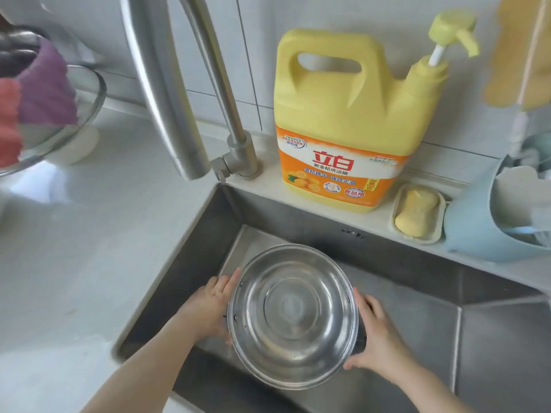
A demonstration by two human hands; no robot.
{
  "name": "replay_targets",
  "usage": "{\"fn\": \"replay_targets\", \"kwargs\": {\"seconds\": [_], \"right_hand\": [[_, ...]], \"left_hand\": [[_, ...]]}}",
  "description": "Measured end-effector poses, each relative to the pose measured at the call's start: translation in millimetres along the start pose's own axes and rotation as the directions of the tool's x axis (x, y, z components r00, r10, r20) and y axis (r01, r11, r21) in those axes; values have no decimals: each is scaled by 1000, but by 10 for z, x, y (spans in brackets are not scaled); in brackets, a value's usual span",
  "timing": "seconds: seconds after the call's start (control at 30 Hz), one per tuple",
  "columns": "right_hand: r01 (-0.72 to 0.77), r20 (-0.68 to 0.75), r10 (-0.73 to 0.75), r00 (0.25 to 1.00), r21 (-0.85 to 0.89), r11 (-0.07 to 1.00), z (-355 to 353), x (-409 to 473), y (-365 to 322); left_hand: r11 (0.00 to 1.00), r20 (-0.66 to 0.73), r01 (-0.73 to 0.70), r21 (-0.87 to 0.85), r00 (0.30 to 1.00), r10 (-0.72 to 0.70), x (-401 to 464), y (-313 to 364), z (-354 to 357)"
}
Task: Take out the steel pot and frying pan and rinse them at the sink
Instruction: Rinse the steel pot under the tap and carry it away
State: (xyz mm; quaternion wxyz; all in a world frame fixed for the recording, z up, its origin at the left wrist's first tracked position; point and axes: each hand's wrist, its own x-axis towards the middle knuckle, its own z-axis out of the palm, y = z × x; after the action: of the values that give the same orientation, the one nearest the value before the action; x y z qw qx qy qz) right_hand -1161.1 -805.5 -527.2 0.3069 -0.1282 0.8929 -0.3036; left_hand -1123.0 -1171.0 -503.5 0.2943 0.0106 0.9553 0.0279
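The round steel pot (293, 315) is held over the steel sink (417, 308), its shiny inside facing me. My left hand (211, 308) grips its left side at a dark handle. On the pot's right side my right hand (377, 338) grips the other dark handle. No water runs from the tall steel faucet (167, 93), whose spout rises above the sink's left back corner. The frying pan is not in view.
A big yellow detergent jug (346, 114) with a pump stands on the ledge behind the sink, a yellow soap bar in its dish (417, 214) beside it. A blue basket (483, 231) hangs at right. A glass bowl (74, 114) with cloths sits on the white counter at left.
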Motion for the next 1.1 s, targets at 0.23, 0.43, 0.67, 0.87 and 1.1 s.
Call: {"fn": "replay_targets", "kwargs": {"seconds": [0.23,0.43,0.67,0.87,1.1], "right_hand": [[0,21,1,1000,-26,1000,38,165,22],[10,41,-9,999,-24,1000,16,177,8],[16,54,-13,998,-48,999,22,158,-26],[11,40,-9,999,-50,999,48,132,-18],[6,31,-4,1000,-52,999,61,131,-13]], "left_hand": [[1000,117,18,-2,993,-17,117,-76,9],[796,-148,86,-599,965,-216,109,71,-582],[481,-468,-179,-858,657,-590,280,227,-1802],[405,-350,-83,-911,676,-649,574,147,-1864],[330,-270,-66,-941,737,-620,619,-35,-1803]]}}
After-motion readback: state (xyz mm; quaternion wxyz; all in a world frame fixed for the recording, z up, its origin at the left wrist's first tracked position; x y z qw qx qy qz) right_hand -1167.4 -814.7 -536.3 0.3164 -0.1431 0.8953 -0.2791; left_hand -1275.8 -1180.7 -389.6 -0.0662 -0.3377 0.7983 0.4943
